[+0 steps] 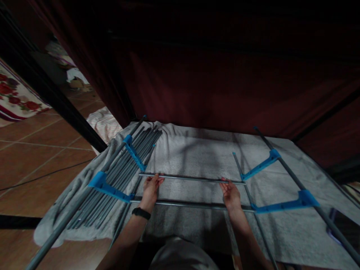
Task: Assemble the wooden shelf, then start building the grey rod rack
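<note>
A thin grey metal rod (191,178) lies crosswise over a grey towel (197,150). My left hand (150,189) grips the rod near its left end, and my right hand (230,193) grips it near its right end. A second grey rod (191,204) runs parallel just below my hands, between blue plastic brackets. To the left stands a frame piece with blue connectors (108,187) lying over a bundle of several grey rods (123,176). On the right side sits another frame piece with blue connectors (284,205). A black band is on my left wrist.
Dark red fabric (225,75) hangs close behind the towel. A tiled floor (33,150) spreads to the left, with a floral cloth (17,97), a black bar and a striped cloth (102,123). A dark flat object (341,225) lies at the right edge.
</note>
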